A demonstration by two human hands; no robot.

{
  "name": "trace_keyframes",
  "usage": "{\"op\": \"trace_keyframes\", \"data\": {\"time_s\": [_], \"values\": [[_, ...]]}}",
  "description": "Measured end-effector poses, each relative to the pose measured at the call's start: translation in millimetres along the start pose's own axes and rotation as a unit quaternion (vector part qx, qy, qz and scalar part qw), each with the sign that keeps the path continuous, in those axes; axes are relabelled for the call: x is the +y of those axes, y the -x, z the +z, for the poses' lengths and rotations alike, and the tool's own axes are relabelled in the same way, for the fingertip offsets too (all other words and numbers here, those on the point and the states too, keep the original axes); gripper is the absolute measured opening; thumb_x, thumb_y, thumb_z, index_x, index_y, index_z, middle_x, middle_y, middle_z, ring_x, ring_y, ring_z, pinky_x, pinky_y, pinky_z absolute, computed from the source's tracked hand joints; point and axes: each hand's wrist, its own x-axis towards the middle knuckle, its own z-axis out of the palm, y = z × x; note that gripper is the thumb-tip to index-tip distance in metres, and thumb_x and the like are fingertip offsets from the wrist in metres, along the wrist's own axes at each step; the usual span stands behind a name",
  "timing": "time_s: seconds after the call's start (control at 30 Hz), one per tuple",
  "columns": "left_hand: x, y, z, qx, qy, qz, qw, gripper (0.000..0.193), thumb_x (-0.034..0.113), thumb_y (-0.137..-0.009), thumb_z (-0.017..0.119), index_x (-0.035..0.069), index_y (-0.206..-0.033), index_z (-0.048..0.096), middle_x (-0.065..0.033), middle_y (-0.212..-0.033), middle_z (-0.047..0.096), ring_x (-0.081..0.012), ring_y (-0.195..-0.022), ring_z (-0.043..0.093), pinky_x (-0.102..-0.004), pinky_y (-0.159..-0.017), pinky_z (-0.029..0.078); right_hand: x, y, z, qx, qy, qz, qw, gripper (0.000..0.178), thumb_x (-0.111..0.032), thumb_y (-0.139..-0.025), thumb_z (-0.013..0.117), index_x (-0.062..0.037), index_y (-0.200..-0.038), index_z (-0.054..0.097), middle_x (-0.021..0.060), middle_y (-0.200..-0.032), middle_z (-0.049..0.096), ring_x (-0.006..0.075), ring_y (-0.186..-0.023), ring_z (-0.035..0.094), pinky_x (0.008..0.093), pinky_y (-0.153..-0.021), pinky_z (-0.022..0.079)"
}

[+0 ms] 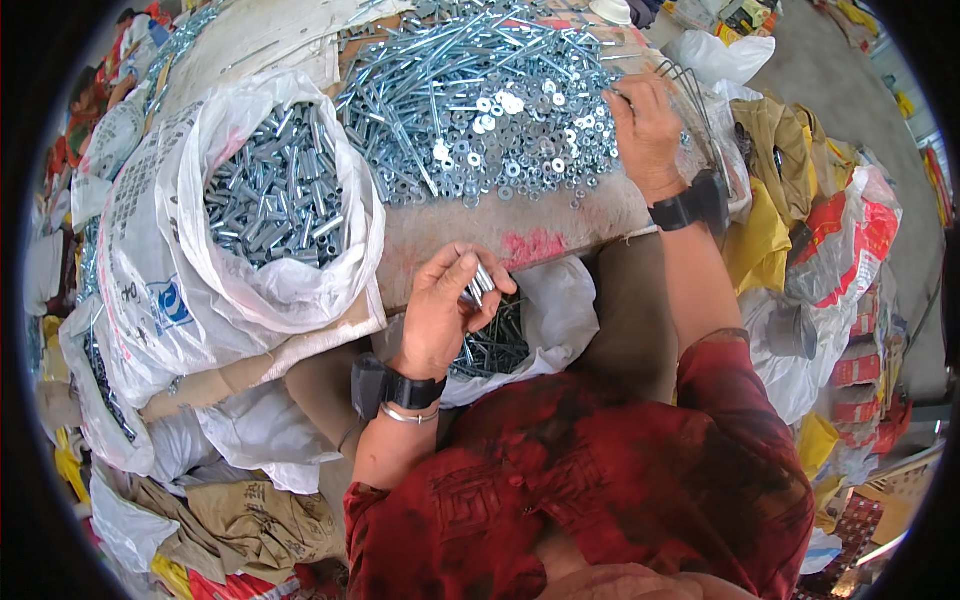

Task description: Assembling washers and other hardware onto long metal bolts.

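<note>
Shiny silver sleeves [479,286], tilted, in the left hand [438,302]; flat washers [512,169] loosely heaped

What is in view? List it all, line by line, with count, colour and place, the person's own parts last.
Table: one, beige with red stains, upper centre
Large sack: one, white, printed, table's left
Short tubes: too many to count, silver, inside the large sack
Rods: many, silver-blue, heaped on the table
Washers: many, silver, nearer than the rods
Small bag: one, white, below the table edge
Thin pieces: many, dark, inside the small bag
Other bags: uncounted, mixed colours, around the rim
Held tubes: count unclear, silver, left hand
Wristbands: two, black, both wrists
Bracelet: one, silver, left wrist
Shirt: one, red and black, bottom
Left hand: one, bare, centre
Right hand: one, bare, heap's right edge
</note>
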Motion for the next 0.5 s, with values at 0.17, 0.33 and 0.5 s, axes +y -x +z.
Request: {"op": "trace_keyframes", "data": {"time_s": [0.17, 0.33, 0.5], "values": [[-3, 0, -8, -0.003, 0.044, 0.019, 0.999, 0.024, 0.027, -0.100, 0.055, 0.004, -0.098, 0.058, -0.0160, -0.088, 0.067, -0.0142, -0.061, 0.059, -0.0231, -0.043, 0.039, -54, 6, -27, -0.006, -0.166, 0.089, 0.982, 0.010, -0.003, -0.086, 0.070, -0.0046, -0.092, 0.061, 0.0070, -0.086, 0.063, 0.0197, -0.067, 0.061, 0.0282, -0.057, 0.048], [5, 0, -13, 0.019, 0.082, 0.062, 0.995, 0.022, 0.025, -0.100, 0.056, 0.003, -0.101, 0.058, -0.0163, -0.093, 0.068, -0.0173, -0.067, 0.063, -0.0254, -0.047, 0.044, -129, 26, -60, -0.104, -0.313, 0.195, 0.924, 0.007, -0.001, -0.088, 0.068, -0.0033, -0.091, 0.062, 0.0045, -0.081, 0.063, 0.0124, -0.069, 0.060, 0.0246, -0.059, 0.046], [6, 4, -19, 0.012, 0.108, 0.087, 0.990, 0.028, 0.028, -0.100, 0.056, 0.002, -0.110, 0.060, -0.0155, -0.094, 0.067, -0.0185, -0.070, 0.064, -0.0283, -0.050, 0.049, -137, 56, -36, -0.288, -0.227, 0.101, 0.925, 0.015, -0.019, -0.090, 0.066, -0.0073, -0.097, 0.061, 0.0133, -0.083, 0.064, 0.0362, -0.075, 0.062, 0.0433, -0.063, 0.047]]}}
